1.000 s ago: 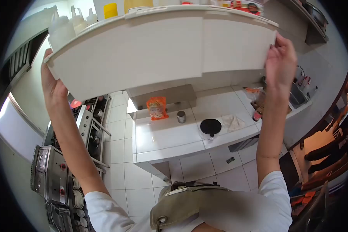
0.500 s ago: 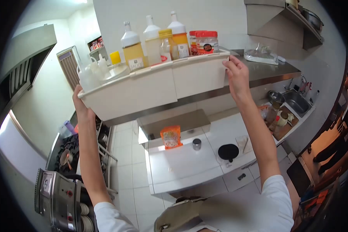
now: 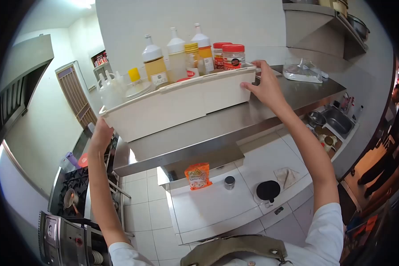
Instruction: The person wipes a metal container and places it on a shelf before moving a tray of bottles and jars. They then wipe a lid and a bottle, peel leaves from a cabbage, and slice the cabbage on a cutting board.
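Clasping a long white bin (image 3: pixel 177 104) at both ends. With the left hand (image 3: pixel 101 133), raised overhead, gripping the lower left corner, fingers curled shut around it. With the right hand (image 3: pixel 265 86), clamping the right end wall, thumb on the front face, fingers up at the rim. Held lengthwise on a steel shelf (image 3: pixel 217 128) by the white wall, left end out at the shelf's left edge; impossible to tell whether resting there with full weight. Inside, upright: clear bottles (image 3: pixel 108 88) at the left, capped sauce bottles (image 3: pixel 155 64) in the middle, red-lidded jars (image 3: pixel 233 55) at the right. Farther right on the shelf, apart from the bin, a clear bag (image 3: pixel 302 71). Below, a white tiled desk (image 3: pixel 208 208) with an orange packet (image 3: pixel 197 175), a small tin (image 3: pixel 229 182) just beside it, a black lid (image 3: pixel 268 190) and a cloth (image 3: pixel 287 176). At lower left a stove (image 3: pixel 73 186), at right a sink (image 3: pixel 339 119).
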Available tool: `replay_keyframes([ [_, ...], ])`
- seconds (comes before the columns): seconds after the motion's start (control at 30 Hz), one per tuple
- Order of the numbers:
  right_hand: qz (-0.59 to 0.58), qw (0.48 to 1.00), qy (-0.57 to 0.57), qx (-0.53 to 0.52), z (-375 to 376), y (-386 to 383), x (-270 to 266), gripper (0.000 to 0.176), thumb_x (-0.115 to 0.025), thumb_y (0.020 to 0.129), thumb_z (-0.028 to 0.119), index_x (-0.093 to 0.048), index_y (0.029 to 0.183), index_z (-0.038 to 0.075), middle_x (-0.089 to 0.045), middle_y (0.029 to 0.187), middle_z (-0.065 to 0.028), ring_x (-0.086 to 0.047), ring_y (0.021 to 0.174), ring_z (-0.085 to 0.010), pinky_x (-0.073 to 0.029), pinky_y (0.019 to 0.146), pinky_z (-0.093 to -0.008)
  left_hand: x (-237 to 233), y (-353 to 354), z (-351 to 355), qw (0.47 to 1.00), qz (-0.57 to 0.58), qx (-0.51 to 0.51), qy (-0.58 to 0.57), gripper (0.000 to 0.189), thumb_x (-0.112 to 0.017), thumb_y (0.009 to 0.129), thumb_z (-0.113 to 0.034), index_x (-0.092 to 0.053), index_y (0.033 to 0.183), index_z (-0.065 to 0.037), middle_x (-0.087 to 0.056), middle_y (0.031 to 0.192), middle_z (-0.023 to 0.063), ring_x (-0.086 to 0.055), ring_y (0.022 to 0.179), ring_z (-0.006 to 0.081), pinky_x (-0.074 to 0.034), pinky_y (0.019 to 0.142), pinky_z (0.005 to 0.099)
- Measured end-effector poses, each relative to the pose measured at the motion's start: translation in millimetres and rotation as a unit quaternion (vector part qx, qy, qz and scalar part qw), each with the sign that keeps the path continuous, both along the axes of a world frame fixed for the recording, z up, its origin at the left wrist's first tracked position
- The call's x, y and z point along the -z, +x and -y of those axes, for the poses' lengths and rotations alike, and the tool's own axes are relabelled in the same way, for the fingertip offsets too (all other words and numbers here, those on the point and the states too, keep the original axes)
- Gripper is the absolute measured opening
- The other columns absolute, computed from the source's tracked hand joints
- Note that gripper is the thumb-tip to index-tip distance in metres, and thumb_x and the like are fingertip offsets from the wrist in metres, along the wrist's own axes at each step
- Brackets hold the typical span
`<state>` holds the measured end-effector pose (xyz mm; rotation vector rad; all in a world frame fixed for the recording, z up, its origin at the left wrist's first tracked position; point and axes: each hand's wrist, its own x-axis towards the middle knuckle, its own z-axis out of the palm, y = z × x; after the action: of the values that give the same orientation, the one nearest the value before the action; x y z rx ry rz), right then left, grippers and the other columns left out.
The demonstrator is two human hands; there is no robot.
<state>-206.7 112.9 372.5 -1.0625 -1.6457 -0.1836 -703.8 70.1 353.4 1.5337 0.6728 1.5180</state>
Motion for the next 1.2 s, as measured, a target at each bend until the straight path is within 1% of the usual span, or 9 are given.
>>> replay_keyframes([
  [0.03,0.056,0.997,0.032,0.032,-6,2,-1,0.061,-0.081,0.069,0.024,-0.047,0.114,-0.001,-0.057,0.111,-0.0195,-0.058,0.102,-0.0332,-0.049,0.085,-0.0411,-1,11,6,0.975,-0.174,-0.132,0.048,0.080,-0.073,0.075,-0.015,-0.031,0.142,-0.005,-0.050,0.129,0.0112,-0.047,0.123,0.0242,-0.037,0.104,0.0356],
  [0.07,0.066,0.996,0.053,0.036,-10,3,-2,0.058,-0.082,0.067,0.025,-0.049,0.108,0.001,-0.059,0.107,-0.0172,-0.058,0.099,-0.0340,-0.047,0.081,-0.0422,-6,21,14,0.965,-0.200,-0.169,-0.006,0.093,-0.078,0.066,-0.005,-0.026,0.143,-0.005,-0.048,0.131,0.0118,-0.047,0.123,0.0233,-0.037,0.104,0.0358],
  [0.2,0.091,0.992,-0.014,0.090,-3,-3,-20,0.050,-0.082,0.068,0.026,-0.053,0.101,0.003,-0.062,0.096,-0.0131,-0.059,0.095,-0.0299,-0.047,0.079,-0.0403,-12,32,11,0.972,-0.168,-0.159,0.050,0.087,-0.081,0.068,-0.008,-0.031,0.139,-0.002,-0.052,0.126,0.0135,-0.052,0.117,0.0234,-0.042,0.098,0.0354],
  [0.43,0.142,0.984,0.037,0.106,-21,-4,-19,0.043,-0.079,0.070,0.020,-0.053,0.098,0.001,-0.063,0.092,-0.0136,-0.060,0.088,-0.0314,-0.047,0.075,-0.0411,-19,36,-10,0.946,-0.225,-0.229,-0.034,0.066,-0.077,0.077,-0.014,-0.042,0.130,0.001,-0.064,0.108,0.0167,-0.061,0.100,0.0199,-0.046,0.089,0.0314],
  [0.9,0.170,0.974,-0.026,0.150,-40,-6,-29,0.042,-0.078,0.071,0.024,-0.053,0.098,0.003,-0.065,0.094,-0.0152,-0.062,0.091,-0.0335,-0.048,0.077,-0.0428,-13,26,-31,0.939,-0.222,-0.262,0.005,0.082,-0.083,0.071,-0.023,-0.036,0.132,0.006,-0.064,0.109,0.0210,-0.064,0.099,0.0273,-0.050,0.086,0.0351],
  [1.0,0.194,0.966,0.000,0.171,-41,-6,-23,0.044,-0.075,0.075,0.026,-0.051,0.106,0.006,-0.064,0.099,-0.0148,-0.061,0.092,-0.0347,-0.048,0.077,-0.0436,-16,34,-21,0.834,-0.340,-0.432,0.049,0.106,-0.084,0.064,-0.045,-0.030,0.138,0.008,-0.057,0.116,0.0275,-0.062,0.102,0.0345,-0.052,0.084,0.0396],
  [1.1,0.216,0.953,0.032,0.208,-34,-7,-13,0.046,-0.073,0.077,0.024,-0.050,0.112,0.006,-0.062,0.106,-0.0149,-0.060,0.095,-0.0354,-0.048,0.080,-0.0439,-22,47,-8,0.755,-0.436,-0.487,0.045,0.094,-0.079,0.072,-0.044,-0.032,0.137,0.005,-0.055,0.120,0.0287,-0.059,0.108,0.0361,-0.049,0.090,0.0425],
  [1.17,0.188,0.962,0.083,0.177,-18,-1,-6,0.049,-0.071,0.078,0.023,-0.048,0.119,0.007,-0.059,0.111,-0.0151,-0.059,0.100,-0.0355,-0.048,0.083,-0.0445,-6,11,-27,0.640,-0.518,-0.525,0.217,0.078,-0.074,0.081,-0.033,-0.032,0.136,0.003,-0.045,0.135,0.0239,-0.055,0.113,0.0339,-0.048,0.092,0.0406],
  [1.2,0.176,0.965,0.112,0.158,-3,3,-4,0.049,-0.070,0.078,0.020,-0.049,0.120,0.007,-0.059,0.111,-0.0152,-0.058,0.101,-0.0347,-0.048,0.085,-0.0431,-6,28,-15,0.694,-0.465,-0.492,0.244,0.073,-0.072,0.083,-0.029,-0.032,0.138,0.000,-0.045,0.136,0.0208,-0.053,0.117,0.0337,-0.046,0.094,0.0411],
])
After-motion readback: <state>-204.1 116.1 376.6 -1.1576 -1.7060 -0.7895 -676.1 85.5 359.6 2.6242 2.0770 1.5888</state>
